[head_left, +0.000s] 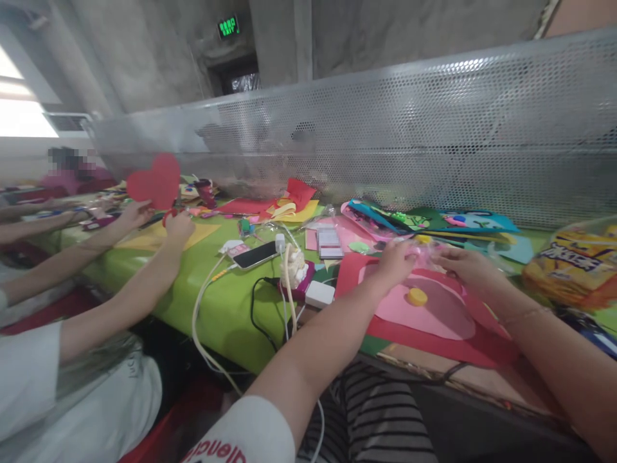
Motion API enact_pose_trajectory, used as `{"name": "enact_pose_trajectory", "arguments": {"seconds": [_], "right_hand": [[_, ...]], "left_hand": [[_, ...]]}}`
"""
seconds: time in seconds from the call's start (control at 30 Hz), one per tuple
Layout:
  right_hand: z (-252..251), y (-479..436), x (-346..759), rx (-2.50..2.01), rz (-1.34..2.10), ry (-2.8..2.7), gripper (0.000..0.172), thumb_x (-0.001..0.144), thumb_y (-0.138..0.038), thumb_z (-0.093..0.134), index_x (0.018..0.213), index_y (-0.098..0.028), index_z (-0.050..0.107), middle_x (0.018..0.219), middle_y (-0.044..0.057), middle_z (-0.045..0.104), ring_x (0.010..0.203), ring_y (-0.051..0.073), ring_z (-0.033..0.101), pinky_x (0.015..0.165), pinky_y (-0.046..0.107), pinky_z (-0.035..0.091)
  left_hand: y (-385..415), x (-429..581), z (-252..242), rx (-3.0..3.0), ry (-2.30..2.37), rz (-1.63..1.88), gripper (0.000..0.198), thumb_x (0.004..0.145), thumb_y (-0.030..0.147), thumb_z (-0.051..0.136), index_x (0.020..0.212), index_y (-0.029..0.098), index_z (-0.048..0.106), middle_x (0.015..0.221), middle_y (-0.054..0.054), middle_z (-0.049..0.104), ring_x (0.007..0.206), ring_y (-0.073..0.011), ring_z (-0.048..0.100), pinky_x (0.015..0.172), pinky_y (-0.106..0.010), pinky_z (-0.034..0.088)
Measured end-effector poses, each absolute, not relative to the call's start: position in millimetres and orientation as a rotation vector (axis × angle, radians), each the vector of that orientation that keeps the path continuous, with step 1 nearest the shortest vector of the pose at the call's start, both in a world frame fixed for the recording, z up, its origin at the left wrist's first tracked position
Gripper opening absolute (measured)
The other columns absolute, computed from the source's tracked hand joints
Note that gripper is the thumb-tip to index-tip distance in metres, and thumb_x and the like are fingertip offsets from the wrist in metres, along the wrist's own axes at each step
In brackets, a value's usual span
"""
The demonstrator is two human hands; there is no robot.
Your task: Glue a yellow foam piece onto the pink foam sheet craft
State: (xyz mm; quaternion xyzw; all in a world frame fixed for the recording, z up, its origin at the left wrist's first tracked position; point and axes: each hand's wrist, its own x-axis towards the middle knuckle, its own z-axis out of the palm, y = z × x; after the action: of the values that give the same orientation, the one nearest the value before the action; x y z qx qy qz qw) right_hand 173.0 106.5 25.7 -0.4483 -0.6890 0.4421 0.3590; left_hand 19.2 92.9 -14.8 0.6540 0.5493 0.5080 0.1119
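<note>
My left hand (pixel 398 262) and my right hand (pixel 461 265) are both closed on a clear plastic bag (pixel 425 254) with something pink in it, held between them. Its exact contents are too blurred to make out. Below them lies a pink paper shape (pixel 434 320) with a rounded edge, on top of a red sheet (pixel 405 341). On the pink paper sits a round yellow lid or small tub (pixel 417 296).
A white phone (pixel 255 255), a power strip with plugs (pixel 295 276) and cables lie to the left. Colourful craft sheets (pixel 434 222) lie behind; a yellow snack bag (pixel 573 263) stands right. Beside me, a person holds a red paper heart (pixel 155 183) and red-handled scissors (pixel 169 215).
</note>
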Motion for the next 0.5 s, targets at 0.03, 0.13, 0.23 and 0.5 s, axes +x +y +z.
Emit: {"name": "enact_pose_trajectory", "arguments": {"seconds": [0.03, 0.13, 0.23, 0.5], "right_hand": [[25, 106, 173, -1.159, 1.138, -1.769, 0.044, 0.049, -0.052, 0.071, 0.072, -0.016, 0.06, 0.042, -0.004, 0.044, 0.037, 0.007, 0.031, 0.036, 0.024, 0.02], [22, 108, 170, -1.142, 1.074, -1.78, 0.056, 0.047, -0.06, 0.069, 0.077, -0.013, 0.062, 0.043, -0.006, 0.04, 0.039, 0.006, 0.028, 0.039, 0.024, 0.019], [16, 111, 167, -1.087, 1.027, -1.835, 0.056, 0.047, -0.065, 0.067, 0.069, -0.014, 0.059, 0.044, -0.007, 0.037, 0.041, 0.006, 0.027, 0.041, 0.024, 0.019], [14, 111, 165, -1.027, 0.9, -1.918, 0.045, 0.056, -0.06, 0.064, 0.059, -0.017, 0.053, 0.05, -0.002, 0.044, 0.045, 0.008, 0.034, 0.043, 0.025, 0.029]], "left_hand": [[91, 19, -14, 1.93, 1.697, 1.526, 0.037, 0.075, 0.025, 0.055, 0.112, 0.018, 0.055, 0.114, -0.011, 0.053, 0.114, -0.0226, 0.045, 0.1, -0.035, 0.033], [86, 21, -9, 1.931, 1.857, 1.606, 0.031, 0.073, 0.033, 0.06, 0.101, 0.019, 0.057, 0.105, -0.009, 0.053, 0.109, -0.0224, 0.047, 0.098, -0.037, 0.034], [85, 23, -7, 1.985, 1.78, 1.654, 0.028, 0.073, 0.042, 0.06, 0.089, 0.019, 0.055, 0.096, -0.008, 0.055, 0.099, -0.02, 0.05, 0.091, -0.034, 0.039], [85, 26, -10, 2.071, 1.779, 1.662, 0.03, 0.073, 0.049, 0.057, 0.08, 0.019, 0.058, 0.094, -0.007, 0.052, 0.098, -0.02, 0.048, 0.091, -0.035, 0.039]]}}
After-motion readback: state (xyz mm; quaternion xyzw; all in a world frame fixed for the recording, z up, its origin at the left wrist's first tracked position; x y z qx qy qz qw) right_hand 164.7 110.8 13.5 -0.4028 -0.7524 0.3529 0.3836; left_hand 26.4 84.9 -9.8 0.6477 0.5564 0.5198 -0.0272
